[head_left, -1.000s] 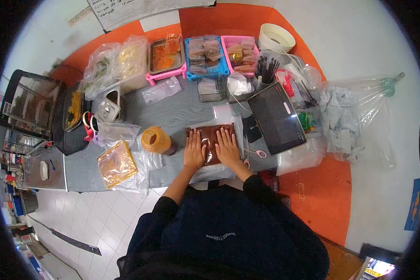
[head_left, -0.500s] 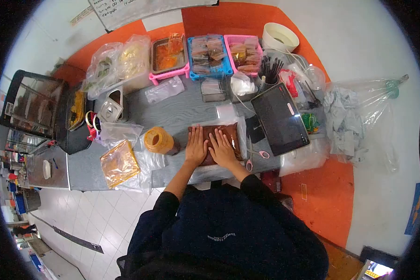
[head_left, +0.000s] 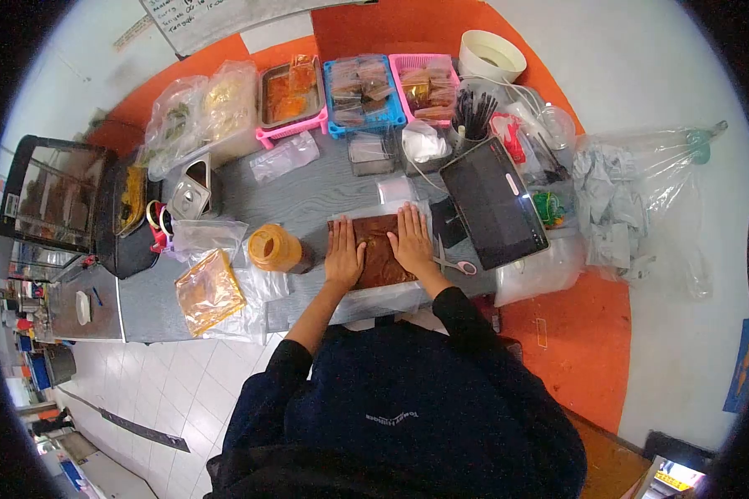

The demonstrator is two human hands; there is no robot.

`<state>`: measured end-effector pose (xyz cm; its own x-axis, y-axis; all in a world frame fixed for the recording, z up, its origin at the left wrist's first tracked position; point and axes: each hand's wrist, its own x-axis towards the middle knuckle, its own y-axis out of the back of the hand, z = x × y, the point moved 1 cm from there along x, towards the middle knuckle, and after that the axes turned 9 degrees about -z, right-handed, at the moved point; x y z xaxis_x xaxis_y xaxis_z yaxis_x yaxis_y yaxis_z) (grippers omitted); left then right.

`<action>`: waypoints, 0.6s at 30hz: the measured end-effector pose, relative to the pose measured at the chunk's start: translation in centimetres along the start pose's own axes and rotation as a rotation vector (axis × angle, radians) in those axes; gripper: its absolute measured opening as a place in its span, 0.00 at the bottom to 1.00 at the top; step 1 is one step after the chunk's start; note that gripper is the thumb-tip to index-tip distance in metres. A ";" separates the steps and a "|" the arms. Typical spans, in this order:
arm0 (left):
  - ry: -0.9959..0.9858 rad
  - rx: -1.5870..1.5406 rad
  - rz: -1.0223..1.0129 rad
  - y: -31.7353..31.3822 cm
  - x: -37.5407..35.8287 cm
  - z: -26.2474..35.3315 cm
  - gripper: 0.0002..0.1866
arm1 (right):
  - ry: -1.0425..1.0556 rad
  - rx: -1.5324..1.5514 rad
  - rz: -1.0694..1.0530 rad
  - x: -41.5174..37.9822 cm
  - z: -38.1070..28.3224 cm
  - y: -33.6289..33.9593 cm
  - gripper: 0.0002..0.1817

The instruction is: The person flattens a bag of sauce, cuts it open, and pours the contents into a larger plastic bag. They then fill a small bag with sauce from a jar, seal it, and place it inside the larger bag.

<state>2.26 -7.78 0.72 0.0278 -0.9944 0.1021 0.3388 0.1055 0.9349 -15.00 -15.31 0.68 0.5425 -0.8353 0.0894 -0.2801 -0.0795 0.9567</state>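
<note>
Left hand (head_left: 344, 256) and right hand (head_left: 412, 243) lie flat, palms down, fingers spread, side by side but apart, on a flat clear plastic bag of dark brown paste (head_left: 379, 249), pressing not gripping, forearms angled in from the body. To flatten well I'd keep the palms level and push evenly outward to its edges. Orange-lidded round jar (head_left: 275, 248) sits just left of the left hand, pink-handled scissors (head_left: 455, 265) and black tablet (head_left: 493, 202) right of the right hand.

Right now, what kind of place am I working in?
Probably a small food stall or takeaway counter. Both hands press a flat brown sauce bag on a grey counter; baskets of packed sachets line the back, and a tablet screen sits alongside.
</note>
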 end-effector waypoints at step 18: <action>0.032 0.013 -0.006 -0.1 -3.1 0.6 0.32 | 0.239 -0.079 -0.081 -3.4 -6.2 -0.2 0.31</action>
<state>1.59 -4.67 0.53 0.0557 -0.9947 0.0860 0.3268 0.0995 0.9399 -11.93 -9.06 1.95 0.7352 -0.6747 0.0656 -0.1708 -0.0907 0.9811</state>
